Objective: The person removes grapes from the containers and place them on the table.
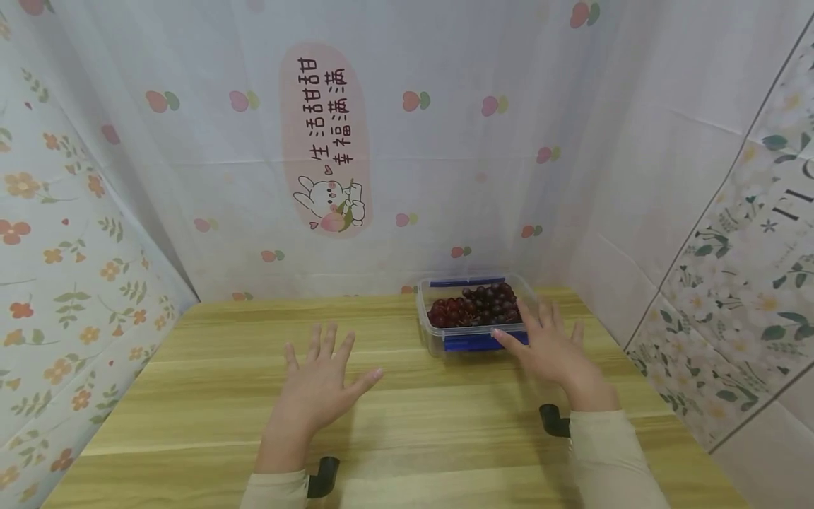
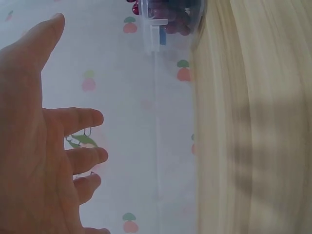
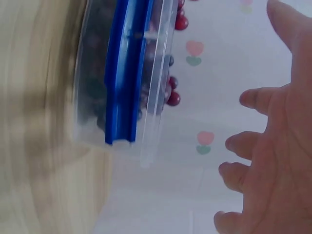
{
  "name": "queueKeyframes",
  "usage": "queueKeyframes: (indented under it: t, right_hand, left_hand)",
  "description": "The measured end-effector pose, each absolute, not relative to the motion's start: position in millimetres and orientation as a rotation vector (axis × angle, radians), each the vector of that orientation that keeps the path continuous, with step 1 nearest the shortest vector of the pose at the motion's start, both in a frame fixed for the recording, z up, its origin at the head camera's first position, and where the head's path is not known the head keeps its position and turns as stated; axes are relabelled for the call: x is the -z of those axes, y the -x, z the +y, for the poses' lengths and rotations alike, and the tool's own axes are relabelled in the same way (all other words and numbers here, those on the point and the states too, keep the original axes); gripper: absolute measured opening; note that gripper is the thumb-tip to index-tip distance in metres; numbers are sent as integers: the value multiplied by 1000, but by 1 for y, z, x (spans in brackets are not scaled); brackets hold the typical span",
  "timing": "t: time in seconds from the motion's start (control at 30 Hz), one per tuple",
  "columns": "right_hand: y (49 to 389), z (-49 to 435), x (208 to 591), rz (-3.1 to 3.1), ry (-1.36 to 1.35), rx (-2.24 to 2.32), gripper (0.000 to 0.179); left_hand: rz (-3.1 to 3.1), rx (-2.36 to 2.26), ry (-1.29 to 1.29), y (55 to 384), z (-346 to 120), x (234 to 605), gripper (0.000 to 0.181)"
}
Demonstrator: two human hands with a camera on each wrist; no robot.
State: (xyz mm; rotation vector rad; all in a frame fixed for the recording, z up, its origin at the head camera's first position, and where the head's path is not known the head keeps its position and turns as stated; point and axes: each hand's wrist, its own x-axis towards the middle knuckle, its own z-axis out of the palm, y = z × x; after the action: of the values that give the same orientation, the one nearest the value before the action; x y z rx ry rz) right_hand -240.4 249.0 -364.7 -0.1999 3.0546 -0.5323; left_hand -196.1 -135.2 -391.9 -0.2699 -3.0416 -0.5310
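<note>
Left hand raised above the worktop, left of centre, palm down, fingers straight and fanned apart, thumb stretched out sideways, holding nothing. Right hand likewise spread and holding nothing, seen in the head view over the near right corner of a clear plastic container; in the right wrist view, a gap between fingertips and container. Container at the far edge of the worktop, right of centre, just in front of a white curtain. Inside, a heap of grapes, red toward the left, darker purple toward the right, a few showing above the rim in the right wrist view. Along the near side, a blue clip; on the far side, a blue strip. On both forearms, pale sleeves, with a black fitting beside each wrist. On the curtain, small pink fruits, a rabbit drawing and dark Chinese lettering. To the left, a cloth with orange flowers; to the right, a panel of pale blossoms and green leaves.
</note>
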Motion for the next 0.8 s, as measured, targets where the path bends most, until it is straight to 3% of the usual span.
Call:
queueKeyframes:
  t: [0.8]
  right_hand:
    - [315, 291, 370, 3002, 355, 372, 115]
  left_hand:
    - [-3056, 324, 570, 256, -53, 385, 93]
